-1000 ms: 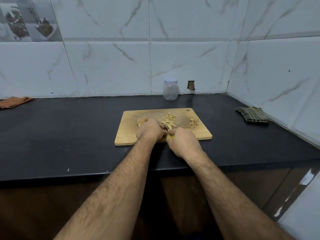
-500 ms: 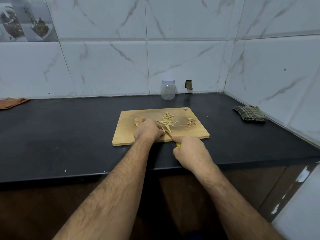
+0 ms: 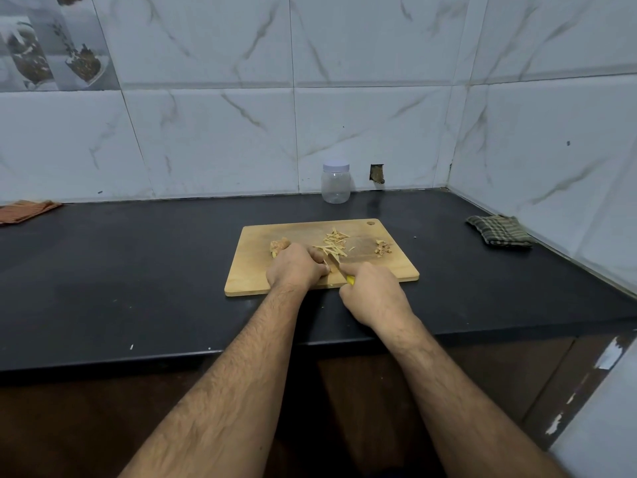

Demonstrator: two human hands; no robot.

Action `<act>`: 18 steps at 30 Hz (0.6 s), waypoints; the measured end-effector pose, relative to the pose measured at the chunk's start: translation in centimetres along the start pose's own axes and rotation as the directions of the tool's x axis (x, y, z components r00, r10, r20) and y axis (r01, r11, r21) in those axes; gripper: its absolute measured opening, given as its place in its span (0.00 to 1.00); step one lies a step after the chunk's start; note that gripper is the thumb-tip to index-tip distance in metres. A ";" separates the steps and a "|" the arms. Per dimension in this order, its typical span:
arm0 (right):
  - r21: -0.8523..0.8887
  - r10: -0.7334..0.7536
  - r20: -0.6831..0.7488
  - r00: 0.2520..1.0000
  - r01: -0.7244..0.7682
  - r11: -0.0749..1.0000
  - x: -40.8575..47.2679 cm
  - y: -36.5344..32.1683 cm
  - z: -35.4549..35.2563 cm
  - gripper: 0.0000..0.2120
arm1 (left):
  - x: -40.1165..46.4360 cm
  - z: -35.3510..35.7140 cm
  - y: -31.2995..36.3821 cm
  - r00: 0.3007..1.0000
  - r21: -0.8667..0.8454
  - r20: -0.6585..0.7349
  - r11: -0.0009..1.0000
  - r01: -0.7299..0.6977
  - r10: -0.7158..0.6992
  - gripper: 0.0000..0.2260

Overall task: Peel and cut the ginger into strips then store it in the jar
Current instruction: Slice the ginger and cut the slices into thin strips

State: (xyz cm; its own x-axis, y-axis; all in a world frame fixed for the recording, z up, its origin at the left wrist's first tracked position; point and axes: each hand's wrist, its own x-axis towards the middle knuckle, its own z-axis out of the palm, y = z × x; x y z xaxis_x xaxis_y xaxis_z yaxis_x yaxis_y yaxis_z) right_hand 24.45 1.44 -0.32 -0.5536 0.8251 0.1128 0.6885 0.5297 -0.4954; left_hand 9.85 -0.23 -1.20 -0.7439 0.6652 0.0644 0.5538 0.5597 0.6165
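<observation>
Head view: your left hand (image 3: 295,267) pins ginger (image 3: 279,246), right hand (image 3: 374,294) grips the knife (image 3: 339,269); strips (image 3: 332,243) are cut, the jar (image 3: 335,183) is unfilled.

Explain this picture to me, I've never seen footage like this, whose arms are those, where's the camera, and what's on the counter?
There is no machine here. The arms belong to a person wearing a wide-angle camera on the head, looking forward and down, so you see the scene as they do.

On the black stone counter lies a rectangular wooden cutting board. On it are a pile of pale yellow ginger strips, a small heap of brownish ginger scraps and a knobbly unpeeled ginger piece.

The left hand steadies ginger on the board, mostly hidden beneath it. The right hand grips a yellow-handled knife.

By the wall stands a clear plastic jar with a pale lid. A green checked cloth lies right, an orange cloth far left.
</observation>
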 end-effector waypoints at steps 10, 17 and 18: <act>0.028 -0.033 -0.007 0.999 0.034 0.999 0.5 -0.4 0.5 0.23 | 0.0 -0.1 0.0 1.000 0.005 0.013 1.000 0.008 -0.008 0.07; 0.003 -0.035 0.013 0.999 0.035 0.999 0.6 -0.5 0.6 0.24 | 0.0 -0.2 0.1 1.000 0.020 0.017 1.000 0.015 -0.016 0.09; 0.002 -0.030 0.018 0.999 0.030 1.000 0.6 -0.6 0.5 0.24 | 0.0 -0.2 0.2 1.000 0.024 0.018 1.000 0.014 -0.014 0.09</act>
State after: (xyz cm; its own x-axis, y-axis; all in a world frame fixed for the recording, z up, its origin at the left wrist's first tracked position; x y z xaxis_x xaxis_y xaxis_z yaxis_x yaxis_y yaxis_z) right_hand 23.48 1.54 -0.44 -0.5824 0.8051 0.1124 0.6707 0.5541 -0.4931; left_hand 9.84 -0.22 -0.93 -0.7449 0.6659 0.0412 0.5522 0.5807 0.5982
